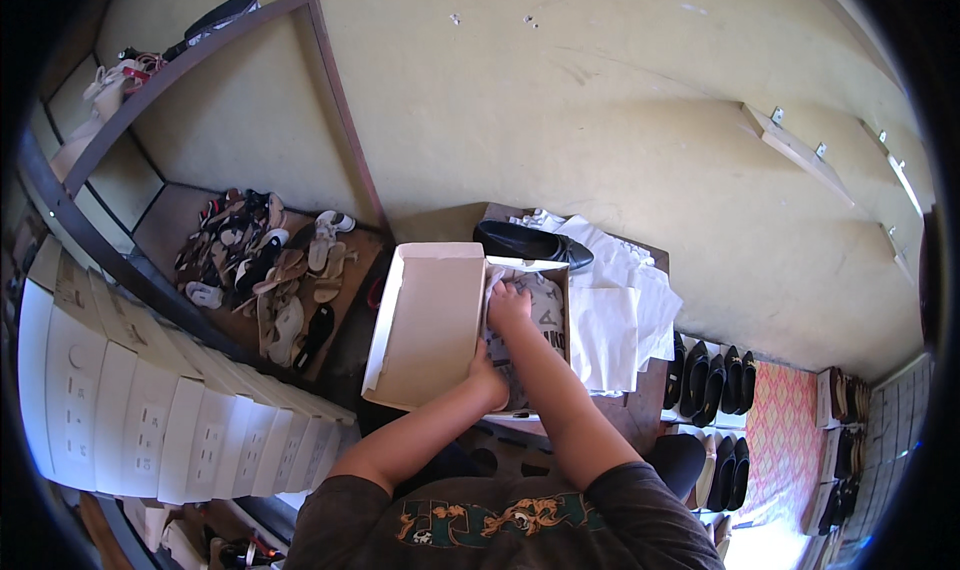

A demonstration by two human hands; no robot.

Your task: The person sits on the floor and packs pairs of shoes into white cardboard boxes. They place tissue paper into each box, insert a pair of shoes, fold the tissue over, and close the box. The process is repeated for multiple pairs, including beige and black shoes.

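A white shoe box [557,350] lies open on a dark table in front of me, its hinged lid [425,320] folded out to the left. Inside sits grey-and-white patterned material [543,300], partly covered by my arm; I cannot tell whether it is wrapping or a cloth bag. My right hand [511,308] reaches into the box, fingers bent against white tissue paper [494,278] at the inner left side. Closer to me, my left hand [485,382] is closed round the box's left wall beside the lid, with some fingers hidden. A black shoe [525,241] rests just behind the box.
Loose white paper sheets [605,335] are spread to the right of the box. White shoe boxes [150,420] stand in a row at left, below a shelf of piled sandals [285,270]. Black shoes [715,380] line a display at right. Small wall shelves [800,155] jut out above.
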